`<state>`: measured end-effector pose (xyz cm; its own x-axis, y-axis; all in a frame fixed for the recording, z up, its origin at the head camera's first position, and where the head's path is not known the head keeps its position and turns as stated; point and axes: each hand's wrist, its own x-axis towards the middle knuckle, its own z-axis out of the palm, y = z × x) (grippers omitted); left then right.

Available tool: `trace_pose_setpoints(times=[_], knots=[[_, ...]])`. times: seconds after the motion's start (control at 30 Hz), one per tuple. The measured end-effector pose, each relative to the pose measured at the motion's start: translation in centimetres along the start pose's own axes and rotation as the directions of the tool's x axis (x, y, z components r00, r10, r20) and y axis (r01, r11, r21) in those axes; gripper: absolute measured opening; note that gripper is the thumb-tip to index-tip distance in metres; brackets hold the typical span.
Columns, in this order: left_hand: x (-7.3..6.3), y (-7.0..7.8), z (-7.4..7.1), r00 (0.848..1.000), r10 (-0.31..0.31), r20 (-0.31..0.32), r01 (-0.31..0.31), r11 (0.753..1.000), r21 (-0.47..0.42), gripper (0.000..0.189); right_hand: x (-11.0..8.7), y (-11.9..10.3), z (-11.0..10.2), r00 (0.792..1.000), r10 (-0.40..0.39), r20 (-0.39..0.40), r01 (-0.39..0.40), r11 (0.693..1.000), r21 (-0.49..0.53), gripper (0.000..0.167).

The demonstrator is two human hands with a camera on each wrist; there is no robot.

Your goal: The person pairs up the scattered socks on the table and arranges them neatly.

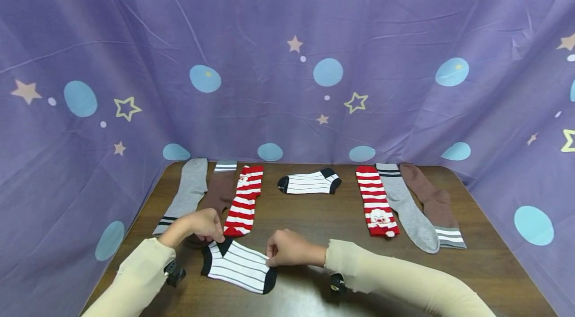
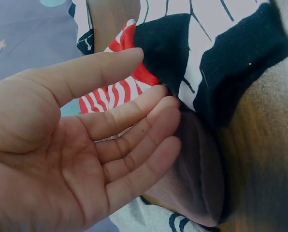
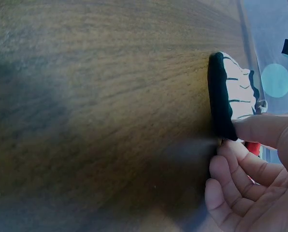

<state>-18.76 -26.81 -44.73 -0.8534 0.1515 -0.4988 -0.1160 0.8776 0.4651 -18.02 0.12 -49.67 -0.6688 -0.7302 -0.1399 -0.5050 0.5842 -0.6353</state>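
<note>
A white ankle sock (image 1: 240, 264) with thin black stripes and black toe, heel and cuff lies near the table's front, its toe to the right. At its black heel is my left hand (image 1: 204, 224). In the left wrist view the thumb overlaps the heel patch (image 2: 163, 43), apart from the loosely bent fingers. My right hand (image 1: 289, 248) pinches the toe end; the right wrist view has its thumb on the sock's black toe (image 3: 221, 96) and the index finger below. Under my left hand lies a brown sock (image 1: 220, 194), partly hidden.
Left of centre lie a grey sock (image 1: 190, 184) and a red-striped sock (image 1: 244, 202). A matching striped ankle sock (image 1: 310, 183) is at the back middle. On the right are another red-striped sock (image 1: 373, 197), a grey sock (image 1: 404, 207) and a brown sock (image 1: 429, 197). A purple curtain (image 1: 287, 122) stands behind.
</note>
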Motion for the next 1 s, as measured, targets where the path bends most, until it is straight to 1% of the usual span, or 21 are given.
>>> trace_pose_setpoints(times=[0.07, 0.2, 0.3, 0.37, 0.43, 0.57, 0.63, 0.7, 0.8, 0.9, 0.97, 1.0], knots=[[-0.1, 0.0, 0.1, 1.0, 0.004, -0.002, -0.004, 1.0, 0.015, 0.013, 0.0, -0.1, 0.1, 1.0, 0.005, -0.007, -0.005, 1.0, -0.008, 0.02], [0.0, -0.1, 0.6, 1.0, 0.012, 0.007, -0.012, 1.0, 0.014, 0.013, -0.2, -0.3, 0.1, 1.0, 0.008, 0.001, -0.008, 1.0, 0.007, 0.019], [0.1, -0.1, 1.0, 1.0, 0.004, 0.005, -0.004, 1.0, 0.003, 0.017, -0.3, -0.3, 0.2, 1.0, 0.001, 0.005, -0.001, 1.0, 0.014, 0.019], [0.1, -0.1, 1.1, 1.0, 0.01, 0.009, -0.01, 1.0, 0.004, 0.018, -0.3, -0.3, 0.3, 1.0, -0.003, 0.004, 0.002, 1.0, 0.016, 0.02], [0.2, -0.2, 1.2, 0.999, 0.02, 0.027, -0.02, 1.0, -0.002, 0.02, -0.3, -0.2, 0.3, 1.0, -0.004, -0.002, 0.004, 1.0, 0.021, 0.02], [0.1, -0.4, 1.2, 0.994, 0.059, 0.089, -0.055, 0.997, -0.055, 0.022, -0.3, -0.2, 0.3, 1.0, -0.007, -0.014, 0.007, 0.999, 0.047, 0.02], [0.0, -0.4, 1.2, 0.991, 0.08, 0.109, -0.072, 0.994, -0.081, 0.022, -0.3, -0.1, 0.3, 1.0, -0.005, -0.016, 0.006, 0.997, 0.077, 0.019], [0.0, -0.5, 1.3, 0.988, 0.099, 0.12, -0.087, 0.992, -0.096, 0.02, -0.4, -0.1, 0.3, 1.0, 0.009, -0.01, -0.007, 0.992, 0.129, 0.019], [0.0, -0.6, 1.5, 0.985, 0.123, 0.121, -0.112, 0.99, -0.09, 0.017, -0.4, 0.0, 0.3, 1.0, 0.031, 0.003, -0.031, 0.977, 0.211, 0.02], [0.1, -0.8, 1.5, 0.981, 0.153, 0.121, -0.143, 0.986, -0.089, 0.015, -0.4, 0.0, 0.3, 0.999, 0.036, 0.012, -0.038, 0.964, 0.265, 0.019], [0.1, -1.0, 1.2, 0.971, 0.198, 0.131, -0.184, 0.977, -0.109, 0.013, -0.5, 0.1, 0.2, 0.999, 0.026, 0.022, -0.032, 0.954, 0.298, 0.018], [0.2, -1.0, 1.0, 0.963, 0.23, 0.142, -0.212, 0.969, -0.126, 0.013, -0.5, 0.2, 0.1, 0.999, 0.02, 0.029, -0.028, 0.947, 0.32, 0.017]])
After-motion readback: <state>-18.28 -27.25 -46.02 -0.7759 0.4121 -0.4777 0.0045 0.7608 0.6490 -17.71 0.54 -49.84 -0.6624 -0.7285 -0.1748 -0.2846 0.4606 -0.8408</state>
